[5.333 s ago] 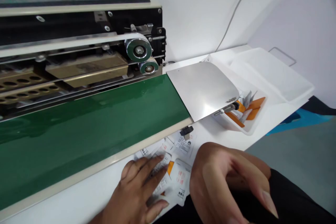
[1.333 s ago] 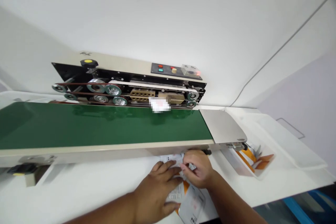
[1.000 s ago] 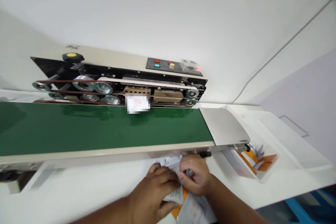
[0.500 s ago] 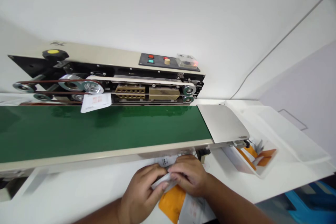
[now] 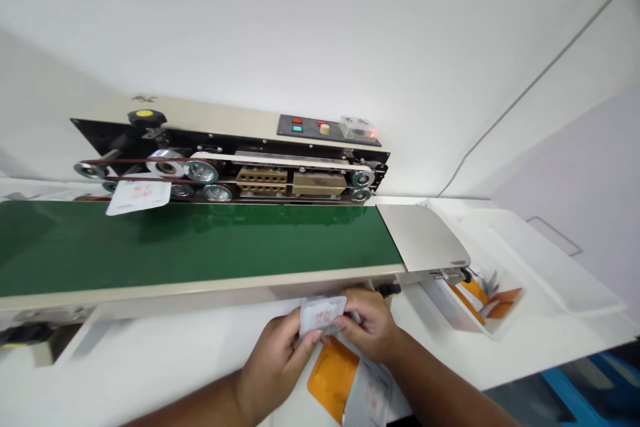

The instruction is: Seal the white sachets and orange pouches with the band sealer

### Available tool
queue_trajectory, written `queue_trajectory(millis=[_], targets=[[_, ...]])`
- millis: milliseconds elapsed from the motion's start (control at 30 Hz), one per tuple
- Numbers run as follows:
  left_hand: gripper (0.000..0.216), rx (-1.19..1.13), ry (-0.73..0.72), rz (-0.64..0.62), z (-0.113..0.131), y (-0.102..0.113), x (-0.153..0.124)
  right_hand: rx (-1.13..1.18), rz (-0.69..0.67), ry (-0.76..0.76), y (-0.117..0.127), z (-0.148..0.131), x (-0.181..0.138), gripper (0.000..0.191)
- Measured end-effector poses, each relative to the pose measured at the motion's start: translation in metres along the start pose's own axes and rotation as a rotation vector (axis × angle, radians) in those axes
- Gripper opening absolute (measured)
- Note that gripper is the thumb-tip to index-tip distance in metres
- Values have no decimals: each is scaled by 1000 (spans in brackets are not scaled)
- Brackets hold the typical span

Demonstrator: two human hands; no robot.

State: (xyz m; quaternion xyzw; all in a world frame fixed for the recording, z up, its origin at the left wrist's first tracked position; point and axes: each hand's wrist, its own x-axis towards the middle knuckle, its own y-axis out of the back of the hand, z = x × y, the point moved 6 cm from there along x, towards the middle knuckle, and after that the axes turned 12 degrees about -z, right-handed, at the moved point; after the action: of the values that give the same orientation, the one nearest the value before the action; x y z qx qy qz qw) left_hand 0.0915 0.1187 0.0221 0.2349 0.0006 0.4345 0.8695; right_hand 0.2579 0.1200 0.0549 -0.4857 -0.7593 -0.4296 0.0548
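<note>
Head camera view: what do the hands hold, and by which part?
A white printed sachet: the left hand at its left edge, the right hand at its right.

A small packaging workshop: band sealer [image 5: 230, 167], green conveyor belt [image 5: 175, 247], printed sachets [image 5: 323, 315], white catch tray [image 5: 445, 303].

The conveyor belt [image 5: 190, 247] is deep green; the held sachet [image 5: 323, 315] is white with red print, the pouch [image 5: 331, 377] beneath it orange.
</note>
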Motion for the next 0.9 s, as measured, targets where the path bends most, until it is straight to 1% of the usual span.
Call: queue_trajectory(millis=[133,300,400,433,500,567,633,700,767,833,900], targets=[[15,-18,10,9,-5,-2,1,-51,-1,-23,5,-13,2,24],[19,73,-11,-19,-8,-7,0,-144,-126,-126,13,-26,6,24],[25,52,-2,17,-8,-4,3,-153,-110,-204,24,-28,6,22],[26,48,-7,36,-7,-2,5,-154,-124,-240,27,-29,6,20],[27,44,-35,53,-3,0,8,-172,-221,-313,29,-30,4,16],[27,48,-78,26,0,-2,9,-207,-366,-368,29,-34,1,12],[28,60,-139,-32,3,-8,9,-233,-503,-379,26,-39,-3,9],[28,87,-209,-90,6,-16,5,-254,-613,-357,21,-44,-7,9],[28,141,-275,-131,9,-23,1,-299,-712,-346,14,-47,-13,10],[32,206,-339,-164,13,-28,-2,-366,-801,-376,10,-47,-17,11],[36,240,-392,-175,17,-29,-4,-400,-857,-423,13,-47,-19,10]])
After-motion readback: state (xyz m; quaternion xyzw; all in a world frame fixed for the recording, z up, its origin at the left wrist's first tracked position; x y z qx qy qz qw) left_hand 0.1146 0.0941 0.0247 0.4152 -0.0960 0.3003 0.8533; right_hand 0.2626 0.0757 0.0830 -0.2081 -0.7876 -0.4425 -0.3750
